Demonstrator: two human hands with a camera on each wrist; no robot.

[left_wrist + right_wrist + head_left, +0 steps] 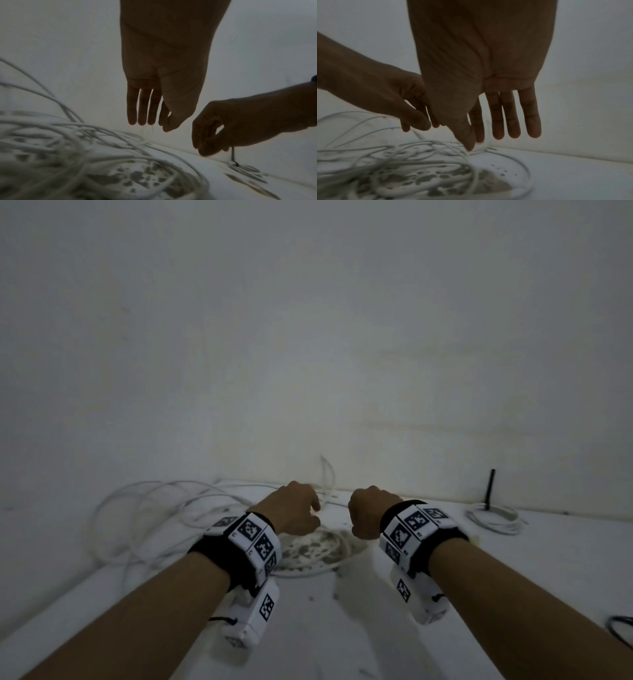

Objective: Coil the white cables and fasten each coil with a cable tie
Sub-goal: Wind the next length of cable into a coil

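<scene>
A tangle of loose white cable (pixel 150 515) sprawls at the left of the white table (pixel 496 570) and runs under my hands onto a worn grey patch (pixel 308 549). My left hand (pixel 298 508) hovers above it with straight fingers (pixel 142 108) pointing down and nothing held. My right hand (pixel 368 517) hangs beside it, its fingers (pixel 513 115) extended; the thumb tip comes close to a cable strand (pixel 477 151). I see nothing pinched in it. A finished white coil (pixel 495 517) lies at the right with a black cable tie (pixel 490 489) sticking up.
A pale wall (pixel 308 337) rises directly behind the table. Thin white cable ends (pixel 325 474) stand up against the wall behind my hands. A dark cable loop (pixel 621 630) shows at the right edge. The table's left edge runs diagonally below my left forearm.
</scene>
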